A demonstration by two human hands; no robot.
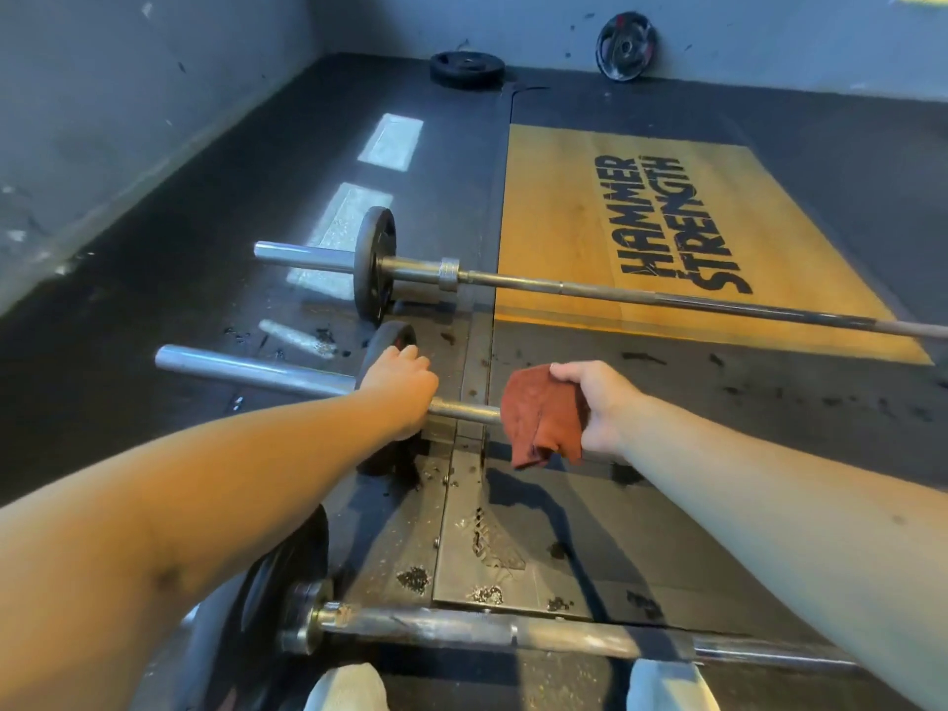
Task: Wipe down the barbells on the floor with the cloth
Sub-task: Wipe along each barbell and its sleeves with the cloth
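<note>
Rust-red cloth (538, 418), crumpled, two loose corners hanging down, gripped by right hand (600, 402) with thumb on top and fingers curled into the fabric, held at the shaft of the middle barbell (464, 410) and hiding the steel from that spot rightward; pressed against the bar or merely in front of it, cannot tell. Around the same shaft, left hand (402, 387) clamped knuckles-up, right beside the inner face of a black plate (395, 333). Middle barbell lying across black rubber floor (102, 402), bright smooth sleeve poking leftward past the plate, only a short dull-grey stretch of shaft bare between the two hands. Beyond it and roughly parallel, far barbell (641, 295) with small black plate (374, 264) and silver collar on a shiny sleeve, long dark shaft crossing a wooden lifting platform (564, 197) lettered HAMMER STRENGTH. Closest to the pale-trousered knees (349, 690), near barbell (461, 631), scuffed and blotchy, worn collar, large black plate (279, 567) at its left end partly behind the left forearm. Between near and middle bars, pitted metal floor panel (461, 546). Well beyond, flat weight plate (467, 69) on the floor and leaning weight plate (626, 46) against the grey wall
</note>
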